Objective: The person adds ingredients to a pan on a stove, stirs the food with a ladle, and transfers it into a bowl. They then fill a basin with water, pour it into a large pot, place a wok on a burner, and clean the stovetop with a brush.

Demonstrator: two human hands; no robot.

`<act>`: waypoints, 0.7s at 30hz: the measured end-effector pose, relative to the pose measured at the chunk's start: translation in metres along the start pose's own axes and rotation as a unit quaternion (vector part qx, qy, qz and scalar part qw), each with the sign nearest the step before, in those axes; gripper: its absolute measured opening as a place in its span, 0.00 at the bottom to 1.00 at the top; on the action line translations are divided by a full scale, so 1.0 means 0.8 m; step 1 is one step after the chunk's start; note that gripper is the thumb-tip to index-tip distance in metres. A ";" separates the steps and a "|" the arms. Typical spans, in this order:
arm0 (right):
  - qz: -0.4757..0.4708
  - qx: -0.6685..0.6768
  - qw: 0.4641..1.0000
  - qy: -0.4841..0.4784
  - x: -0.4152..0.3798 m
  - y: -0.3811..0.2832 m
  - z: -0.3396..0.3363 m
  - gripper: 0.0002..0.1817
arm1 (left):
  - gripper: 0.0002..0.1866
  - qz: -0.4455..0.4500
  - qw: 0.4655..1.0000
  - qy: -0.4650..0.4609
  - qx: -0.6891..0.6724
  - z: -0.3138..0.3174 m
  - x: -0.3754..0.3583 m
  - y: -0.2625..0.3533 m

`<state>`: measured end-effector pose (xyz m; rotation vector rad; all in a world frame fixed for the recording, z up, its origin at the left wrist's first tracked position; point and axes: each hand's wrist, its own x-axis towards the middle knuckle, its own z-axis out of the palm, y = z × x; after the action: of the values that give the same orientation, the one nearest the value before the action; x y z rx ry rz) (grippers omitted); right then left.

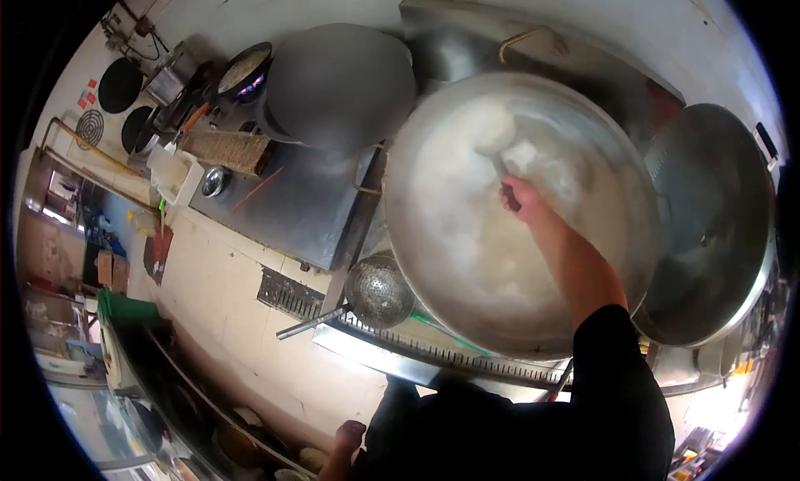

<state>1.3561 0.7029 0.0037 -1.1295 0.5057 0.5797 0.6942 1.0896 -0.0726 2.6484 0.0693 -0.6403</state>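
My right hand (520, 199) is wrapped round the handle of a large ladle (497, 134). Its pale, rounded head is over the far side of a very wide wok (406, 256), amid whitish steam or cloudy liquid. Steam blurs whether the head is dipped in. Low in the view, my left hand (350, 433) hangs beside my body, away from the wok, with its fingers curled in and nothing visible in them. Nearest to it on the counter edge is a perforated metal strainer (379, 291) with a long handle pointing left.
A second big wok (708, 223) stands at the right. Left of the steaming wok, a dark round lid or pan (342, 85) rises above a steel worktop (292, 206). Further left, a small pan (244, 69) sits over a lit flame. A metal bowl (215, 181) is on the worktop.
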 end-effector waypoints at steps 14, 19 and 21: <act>0.093 0.032 0.991 -0.089 -0.245 0.145 0.068 0.07 | 0.14 -0.082 0.978 -0.189 0.024 0.031 0.040 -0.045; 0.034 0.001 0.997 -0.063 -0.352 0.140 0.080 0.06 | 0.16 -0.095 0.982 -0.157 -0.045 -0.012 0.054 -0.080; 0.018 -0.017 0.999 -0.038 -0.389 0.139 0.087 0.06 | 0.13 -0.081 0.996 -0.025 0.027 -0.038 0.068 -0.090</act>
<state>1.0557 0.7494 0.1513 -1.1277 0.4539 0.6626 0.7456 1.1652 -0.0997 2.6960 0.2596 -0.7703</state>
